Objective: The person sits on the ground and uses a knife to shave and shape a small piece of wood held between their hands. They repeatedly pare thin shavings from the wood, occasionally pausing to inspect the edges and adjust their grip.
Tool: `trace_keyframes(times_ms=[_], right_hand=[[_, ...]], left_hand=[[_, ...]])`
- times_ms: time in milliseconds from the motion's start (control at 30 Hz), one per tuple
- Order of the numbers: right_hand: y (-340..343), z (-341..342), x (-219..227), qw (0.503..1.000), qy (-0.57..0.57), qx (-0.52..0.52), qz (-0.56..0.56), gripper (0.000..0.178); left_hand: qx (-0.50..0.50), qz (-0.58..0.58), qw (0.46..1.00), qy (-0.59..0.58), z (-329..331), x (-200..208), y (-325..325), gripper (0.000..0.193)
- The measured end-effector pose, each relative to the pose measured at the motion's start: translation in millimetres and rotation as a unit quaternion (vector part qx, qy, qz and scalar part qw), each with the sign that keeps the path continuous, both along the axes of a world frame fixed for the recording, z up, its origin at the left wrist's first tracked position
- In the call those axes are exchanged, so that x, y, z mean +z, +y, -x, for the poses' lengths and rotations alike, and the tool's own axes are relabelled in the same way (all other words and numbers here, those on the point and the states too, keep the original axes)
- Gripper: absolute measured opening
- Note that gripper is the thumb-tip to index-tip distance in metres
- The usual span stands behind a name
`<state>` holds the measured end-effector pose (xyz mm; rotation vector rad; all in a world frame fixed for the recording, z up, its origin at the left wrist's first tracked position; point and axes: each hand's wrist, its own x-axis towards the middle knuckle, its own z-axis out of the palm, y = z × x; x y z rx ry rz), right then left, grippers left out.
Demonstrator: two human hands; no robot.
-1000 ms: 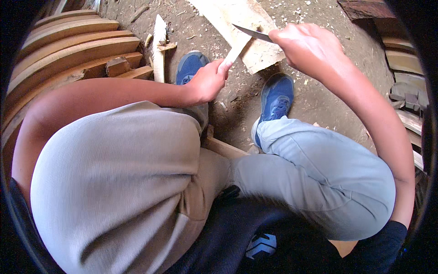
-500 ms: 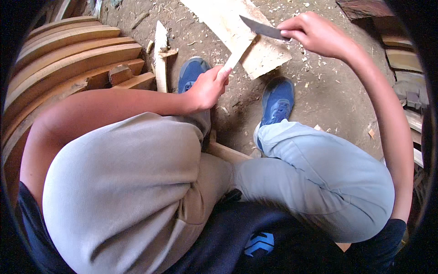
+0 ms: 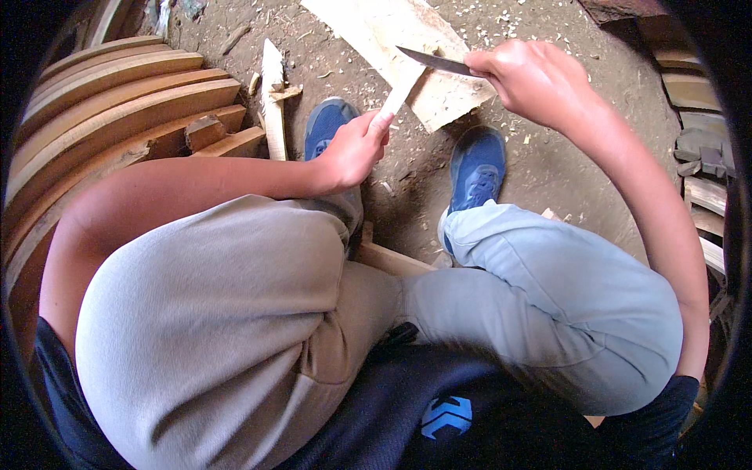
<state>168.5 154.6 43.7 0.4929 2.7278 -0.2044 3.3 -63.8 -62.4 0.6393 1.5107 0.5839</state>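
Observation:
My left hand (image 3: 354,153) is closed around the near end of a pale wooden stick (image 3: 403,90), which slants away to the right. The stick's far end is at a flat, light wooden board (image 3: 458,88) on the ground. In my right hand (image 3: 534,81) is a knife (image 3: 435,61) with a dark blade, its handle hidden by my fingers. The blade points left and lies across the stick's far end; whether it touches the wood I cannot tell.
Curved wooden pieces (image 3: 149,90) are stacked at the left. A splintered wood strip (image 3: 274,102) lies beside my left blue shoe (image 3: 329,125). Wood shavings dot the dirt floor (image 3: 580,168). More wood pieces (image 3: 693,92) line the right side. A wooden bar (image 3: 392,259) shows between my legs.
My right hand has moved slightly left and down with the knife, bringing the blade lower, over the stick's far end. My left hand has hardly moved.

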Motion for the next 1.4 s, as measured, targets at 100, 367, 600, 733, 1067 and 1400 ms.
trace_keyframes(times_ms=[100,367,600,733,1067,1400], right_hand=[[-10,3,2,0.998,0.025,0.041,-0.043,0.021],[-8,3,-1,0.994,0.051,0.094,-0.037,0.024],[-9,7,1,0.999,0.020,0.021,0.023,0.020],[19,16,-5,0.958,-0.044,-0.066,0.275,0.021],[9,-5,-4,0.991,0.047,-0.056,0.109,0.022],[-6,-17,-9,0.994,0.081,-0.039,0.057,0.020]], left_hand=[[0.017,-0.004,1.000,-0.017,0,-7,-5,0.041],[0.000,0.003,1.000,0.005,2,-20,-7,0.044],[0.012,-0.010,1.000,-0.008,0,-16,-3,0.041],[0.020,0.004,1.000,0.000,-3,1,2,0.041],[-0.002,-0.007,1.000,0.004,-2,15,3,0.047],[0.029,-0.023,0.999,-0.024,-1,20,8,0.042]])
